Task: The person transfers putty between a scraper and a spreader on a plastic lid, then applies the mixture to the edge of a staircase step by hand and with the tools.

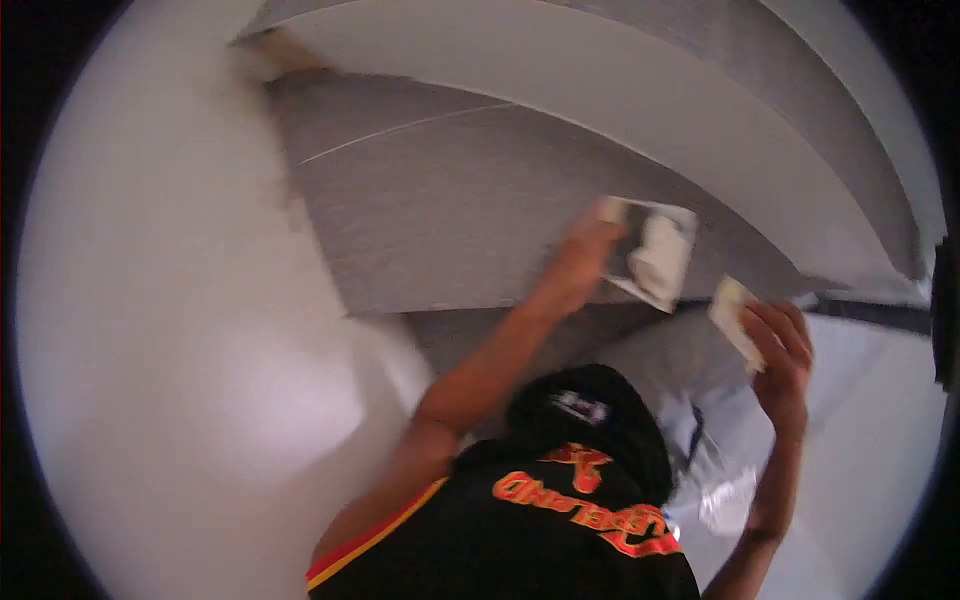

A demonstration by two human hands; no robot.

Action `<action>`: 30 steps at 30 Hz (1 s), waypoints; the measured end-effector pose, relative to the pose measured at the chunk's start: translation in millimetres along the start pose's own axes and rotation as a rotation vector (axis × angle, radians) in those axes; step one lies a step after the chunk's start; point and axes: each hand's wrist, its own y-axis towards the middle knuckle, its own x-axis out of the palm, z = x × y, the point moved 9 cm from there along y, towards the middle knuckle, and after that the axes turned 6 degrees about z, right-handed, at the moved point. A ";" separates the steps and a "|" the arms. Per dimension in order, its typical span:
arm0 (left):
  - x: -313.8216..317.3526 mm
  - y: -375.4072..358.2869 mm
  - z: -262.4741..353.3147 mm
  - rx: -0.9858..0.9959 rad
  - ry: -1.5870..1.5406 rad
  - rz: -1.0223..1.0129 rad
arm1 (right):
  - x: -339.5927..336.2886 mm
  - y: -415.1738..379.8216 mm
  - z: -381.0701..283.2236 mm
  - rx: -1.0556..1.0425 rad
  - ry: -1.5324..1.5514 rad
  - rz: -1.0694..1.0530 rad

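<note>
My left hand (585,262) grips one edge of a small rectangular tray (622,283) with a pale rim and a dark inside. A lump of creamy white paste-like material (660,250) lies on it. My right hand (785,350) is closed on a flat, pale, rectangular piece (735,322), held to the right of the tray and apart from it. Blur hides whether this piece is a sponge or a spreading blade. Both hands are raised in front of my body, over grey steps.
Grey stair treads (430,210) with a pale curved riser (620,90) lie ahead. A white wall (180,330) runs along the left, with a brownish patch (285,55) at its upper corner. A pale surface with a crumpled clear plastic item (730,500) is at lower right.
</note>
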 end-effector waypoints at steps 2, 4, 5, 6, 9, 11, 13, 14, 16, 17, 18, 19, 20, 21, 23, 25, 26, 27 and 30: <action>7.1 7.0 12.6 0.113 -0.088 -0.020 | -2.8 2.7 6.8 -0.028 0.001 0.007; 37.7 15.9 -1.3 -0.256 -0.682 -0.046 | -8.6 2.8 25.6 -0.031 -0.005 0.002; 47.8 19.2 4.0 -0.257 -0.696 -0.064 | -9.9 3.1 31.3 -0.055 -0.001 0.015; 59.2 20.9 7.3 -0.279 -0.685 -0.084 | -13.3 2.6 39.0 -0.084 0.015 0.029; 24.6 7.7 0.5 -0.293 -0.670 -0.102 | 6.0 19.9 -4.5 -0.144 0.020 0.042; 21.0 5.1 0.9 -0.302 -0.652 -0.103 | 12.6 32.1 -18.1 -0.170 0.004 0.039; 21.5 5.2 8.0 -0.222 -0.674 -0.117 | 15.5 35.7 -22.1 -0.191 -0.011 0.032; 22.3 5.5 6.7 -0.224 -0.677 -0.115 | 21.9 35.0 -24.7 -0.240 -0.049 -0.018; 14.3 7.1 5.3 -0.157 -0.660 -0.064 | 30.0 35.9 -27.2 -0.296 -0.085 -0.070; 12.3 6.4 3.5 -0.156 -0.663 -0.060 | 29.0 36.6 -27.1 -0.324 -0.115 -0.074; 9.5 6.1 -0.3 -0.178 -0.662 -0.035 | 27.9 39.2 -28.8 -0.349 -0.145 -0.074; 6.9 5.8 -3.1 -0.199 -0.659 -0.013 | 28.9 43.6 -32.9 -0.348 -0.147 -0.073; 5.5 5.6 -2.7 -0.199 -0.660 -0.018 | 33.6 49.2 -42.5 -0.371 -0.118 -0.095; -0.5 5.2 -2.4 -0.183 -0.590 0.021 | 37.1 52.2 -48.9 -0.393 -0.089 -0.119; -12.1 9.7 -12.5 -0.168 -0.520 0.050 | 41.9 54.5 -46.5 -0.382 -0.116 -0.142; -51.7 17.5 -31.5 -0.084 -0.386 0.220 | 47.6 57.8 -41.3 -0.374 -0.143 -0.163; -68.0 18.7 -39.7 -0.125 -0.523 0.280 | 50.1 62.1 -26.0 -0.272 -0.155 -0.177; -82.4 18.6 -41.7 -0.169 -0.662 0.340 | 54.2 65.7 -11.8 -0.169 -0.169 -0.193; -109.0 25.8 -57.8 -0.112 -0.751 0.408 | 69.8 73.0 25.5 0.087 -0.269 -0.118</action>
